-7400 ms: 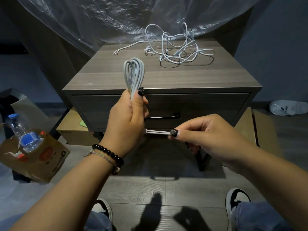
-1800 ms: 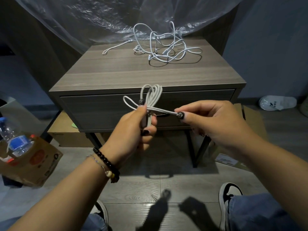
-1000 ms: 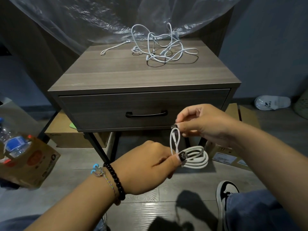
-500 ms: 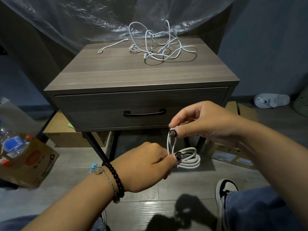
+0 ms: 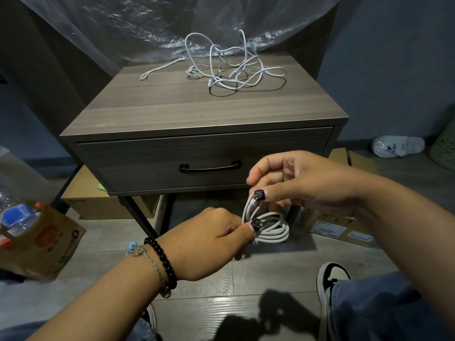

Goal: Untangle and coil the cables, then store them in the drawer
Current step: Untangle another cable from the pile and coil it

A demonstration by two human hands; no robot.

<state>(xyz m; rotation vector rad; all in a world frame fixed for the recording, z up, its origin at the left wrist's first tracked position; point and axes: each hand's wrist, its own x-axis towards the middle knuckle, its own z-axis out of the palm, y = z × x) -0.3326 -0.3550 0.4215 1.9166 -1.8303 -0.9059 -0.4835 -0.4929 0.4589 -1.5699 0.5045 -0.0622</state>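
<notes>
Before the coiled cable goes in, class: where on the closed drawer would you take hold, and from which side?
Grip the black bar handle at its middle, coming from the front with fingers hooked behind it. It runs level across the centre of the drawer front and stands off it, so a straight pull toward you should slide the drawer out evenly.

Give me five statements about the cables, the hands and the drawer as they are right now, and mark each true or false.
1. The drawer is shut. True.
2. The left hand is empty. False: it grips the coiled cable.
3. A tangled cable heap lies on the nightstand top. True.
4. The right hand grips the drawer handle. False: it pinches a loop of the coiled cable, in front of the drawer.
5. The coiled cable lies on the nightstand. False: both hands hold it, lower than the drawer.
</notes>
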